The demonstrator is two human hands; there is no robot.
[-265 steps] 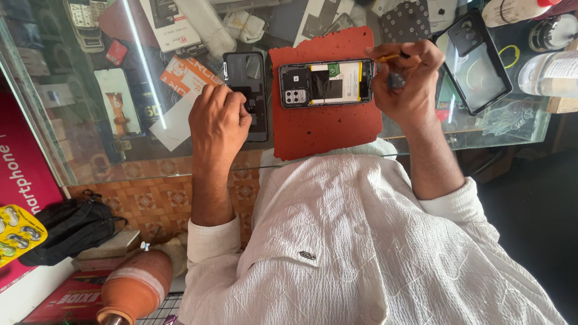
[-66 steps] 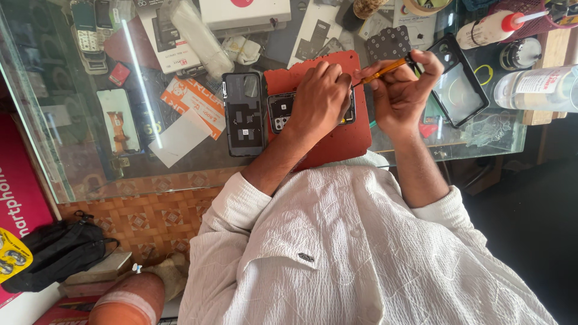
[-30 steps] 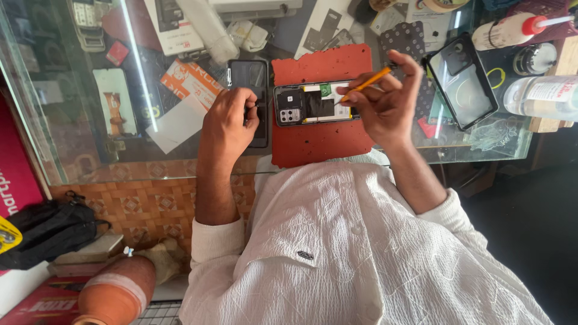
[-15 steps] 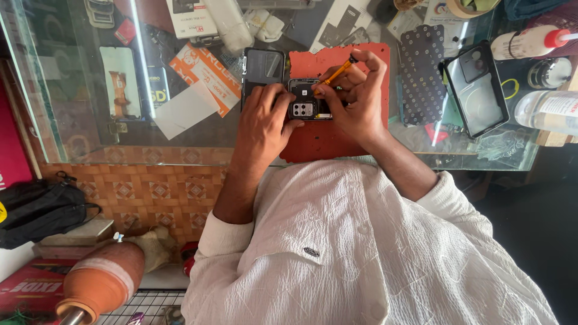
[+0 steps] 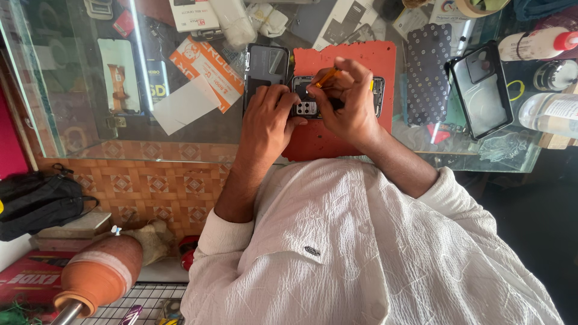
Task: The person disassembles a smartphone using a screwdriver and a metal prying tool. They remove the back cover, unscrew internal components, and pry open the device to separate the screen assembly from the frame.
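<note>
The glass counter (image 5: 90, 129) serves as a display case: under its clear, reflective top lie flat boxes and printed cards, among them an orange-and-white packet (image 5: 208, 69) and a plain white sheet (image 5: 183, 105). On the top sits a red work mat (image 5: 328, 138), matte and rectangular, with a slightly rough surface. An opened phone (image 5: 307, 99) lies on the mat with its back removed, so the camera cluster and inner parts show; much of it is hidden under the hands.

The left hand (image 5: 265, 123) rests palm down with its fingers curled loosely onto the phone's left end, pressing it to the mat. The right hand (image 5: 349, 108) is closed in a narrow pinch around a slim orange-handled tool (image 5: 328, 77), whose tip points down into the phone's upper left part.

Just left of the phone lies a dark, glossy back cover (image 5: 265, 66), flat on the glass. Right of the mat is a black perforated sheet (image 5: 427, 72) with a dotted texture, then a clear soft case (image 5: 481, 90) with a dark rim, lying open side up and holding nothing that can be made out. Further right stand a white plastic bottle with a red cap (image 5: 536, 43), lying on its side, and a clear bottle (image 5: 551, 114) whose contents cannot be told.

The person wears a white crinkled shirt (image 5: 361, 253). Below the counter, a black bag (image 5: 36, 201) sits near a rounded clay pot (image 5: 99, 274).
</note>
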